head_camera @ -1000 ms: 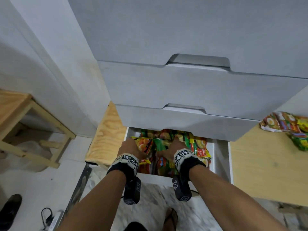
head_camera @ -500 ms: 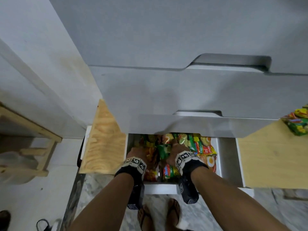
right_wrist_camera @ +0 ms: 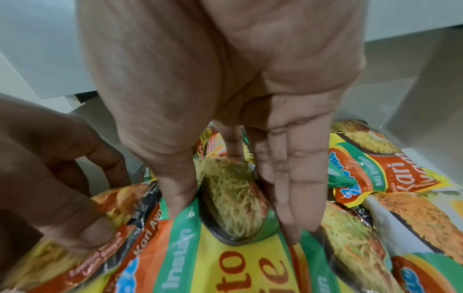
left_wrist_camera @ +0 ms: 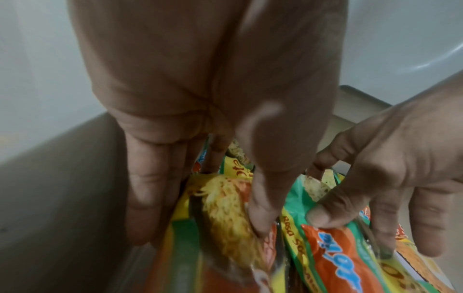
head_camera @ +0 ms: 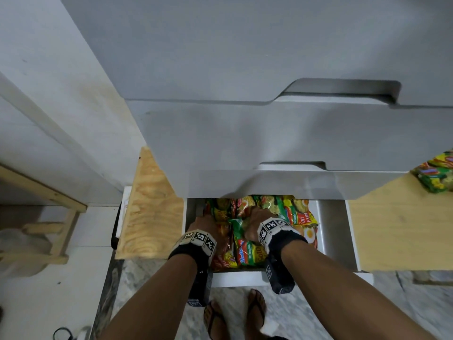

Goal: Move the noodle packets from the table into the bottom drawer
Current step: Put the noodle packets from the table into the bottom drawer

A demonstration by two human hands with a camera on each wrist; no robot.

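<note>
Both hands (head_camera: 229, 225) reach down, gripping noodle packets (head_camera: 247, 251) in bottom drawer (head_camera: 331, 231).

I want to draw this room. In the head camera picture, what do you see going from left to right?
Wooden stool → plywood board → left hand → right hand → bare steel end of the bottom drawer → wooden table → noodle packets on the table.

Both forearms are bare. Each wrist wears a black band (head_camera: 188, 253) topped by a strip of white tiles printed with black square markers (head_camera: 272, 225); a black camera block (head_camera: 279, 278) hangs beneath. Dark flip-flops (head_camera: 215, 317) cover the feet.
</note>
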